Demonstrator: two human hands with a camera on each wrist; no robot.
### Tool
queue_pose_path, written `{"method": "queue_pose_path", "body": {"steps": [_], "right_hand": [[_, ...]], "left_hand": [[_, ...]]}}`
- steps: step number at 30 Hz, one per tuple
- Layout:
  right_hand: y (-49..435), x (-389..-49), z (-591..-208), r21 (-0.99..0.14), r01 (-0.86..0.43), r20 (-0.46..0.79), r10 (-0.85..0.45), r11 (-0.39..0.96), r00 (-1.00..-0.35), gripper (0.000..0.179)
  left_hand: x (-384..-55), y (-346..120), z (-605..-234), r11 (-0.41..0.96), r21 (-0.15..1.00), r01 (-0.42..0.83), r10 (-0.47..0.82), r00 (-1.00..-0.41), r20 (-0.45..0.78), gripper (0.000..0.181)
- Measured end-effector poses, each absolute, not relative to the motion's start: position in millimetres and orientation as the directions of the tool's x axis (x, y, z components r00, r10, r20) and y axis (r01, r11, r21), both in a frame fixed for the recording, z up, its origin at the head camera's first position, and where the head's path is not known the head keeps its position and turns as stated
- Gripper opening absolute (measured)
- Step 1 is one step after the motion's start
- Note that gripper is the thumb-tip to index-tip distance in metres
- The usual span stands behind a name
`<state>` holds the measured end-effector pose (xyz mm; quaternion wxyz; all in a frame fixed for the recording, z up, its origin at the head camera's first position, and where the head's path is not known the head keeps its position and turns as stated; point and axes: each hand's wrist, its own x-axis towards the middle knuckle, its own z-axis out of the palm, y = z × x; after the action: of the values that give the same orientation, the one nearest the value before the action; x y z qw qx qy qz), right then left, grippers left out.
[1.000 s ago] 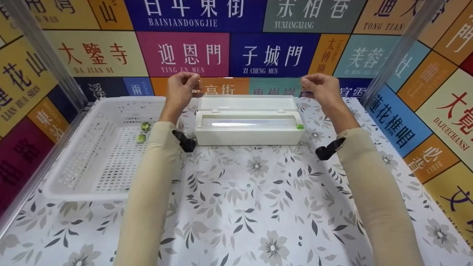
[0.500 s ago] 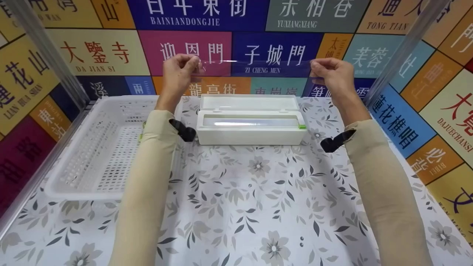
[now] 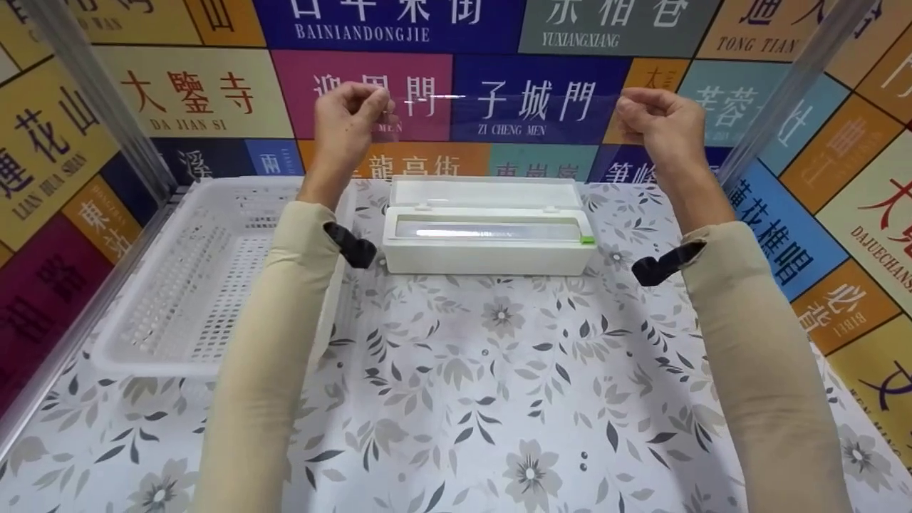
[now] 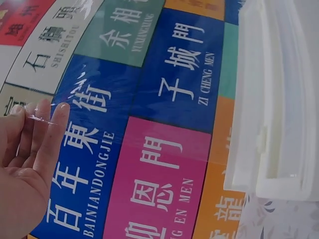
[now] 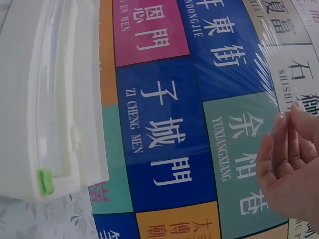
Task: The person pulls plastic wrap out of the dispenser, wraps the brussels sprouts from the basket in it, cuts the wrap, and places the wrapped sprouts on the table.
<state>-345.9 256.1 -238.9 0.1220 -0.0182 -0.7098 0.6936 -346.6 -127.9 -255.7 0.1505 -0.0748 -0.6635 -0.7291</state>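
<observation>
Clear cling film [image 3: 509,107] stretches in the air between my two hands, in front of the printed wall. My left hand [image 3: 345,132] pinches its left edge between thumb and fingers. At the other edge, my right hand [image 3: 673,132] pinches the film the same way. Creases gleam along the film's upper edge in both wrist views. Below and between the hands stands a white cling film dispenser [image 3: 488,258], lid [image 3: 486,193] tipped back. A film roll [image 3: 484,231] shows inside it, and a green slide cutter [image 3: 587,240] sits at its right end.
A white plastic basket [image 3: 153,367] stands left of the dispenser, partly behind my left sleeve [image 3: 263,342]. Clear posts [image 3: 791,85] rise at both back corners. A floral cloth [image 3: 502,317] covers the table up to the printed walls.
Both hands have risen and drawn a little farther apart, lifting the cling film higher above the dispenser. My left sleeve now hides the green, sprout-like pieces seen in the basket before.
</observation>
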Motion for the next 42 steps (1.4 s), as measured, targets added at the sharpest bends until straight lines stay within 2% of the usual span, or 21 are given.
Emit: {"method": "queue_pose_path", "body": {"steps": [7, 12, 19, 23, 30, 32, 38, 42], "right_hand": [[265.4, -338.9, -243.2, -0.962, -0.154, 0.196, 0.179, 0.223, -0.964, 0.036], [268.5, -332.7, -244.8, -0.956, -0.172, 0.216, 0.174, 0.240, -0.961, 0.034], [270.0, -314.8, -250.5, -0.935, -0.182, 0.252, 0.206, 0.305, -0.946, 0.035], [273.0, -303.1, -256.9, -0.948, -0.200, 0.249, 0.190, 0.247, -0.949, 0.038], [280.9, -281.0, -269.7, -0.972, -0.227, 0.230, 0.049, 0.064, -0.972, 0.036], [283.6, -274.0, -271.3, -0.980, -0.198, 0.199, 0.010, 0.035, -0.980, 0.034], [291.2, -255.4, -276.6, -0.993, -0.121, 0.121, -0.083, -0.011, -0.989, 0.027], [291.8, -247.6, -281.4, -0.998, -0.049, 0.052, -0.094, -0.027, -0.994, 0.029]], "left_hand": [[-327.8, -129.2, -250.3, -0.011, 0.963, 0.268, -0.055, -0.962, 0.267, 0.017], [-318.3, -130.6, -243.6, 0.036, 0.979, 0.202, -0.017, -0.979, 0.203, 0.021], [-302.8, -131.9, -249.8, 0.110, 0.967, 0.229, 0.016, -0.973, 0.229, 0.019], [-291.5, -133.9, -254.0, 0.197, 0.950, 0.243, 0.038, -0.970, 0.240, 0.020], [-265.7, -140.6, -262.0, 0.452, 0.833, 0.320, 0.059, -0.942, 0.330, 0.026], [-257.8, -140.9, -264.0, 0.428, 0.850, 0.307, 0.064, -0.949, 0.310, 0.027], [-242.4, -140.2, -268.3, 0.238, 0.953, 0.185, 0.090, -0.982, 0.168, 0.029], [-236.8, -143.2, -274.2, 0.175, 0.973, 0.148, 0.121, -0.984, 0.128, 0.028]]}}
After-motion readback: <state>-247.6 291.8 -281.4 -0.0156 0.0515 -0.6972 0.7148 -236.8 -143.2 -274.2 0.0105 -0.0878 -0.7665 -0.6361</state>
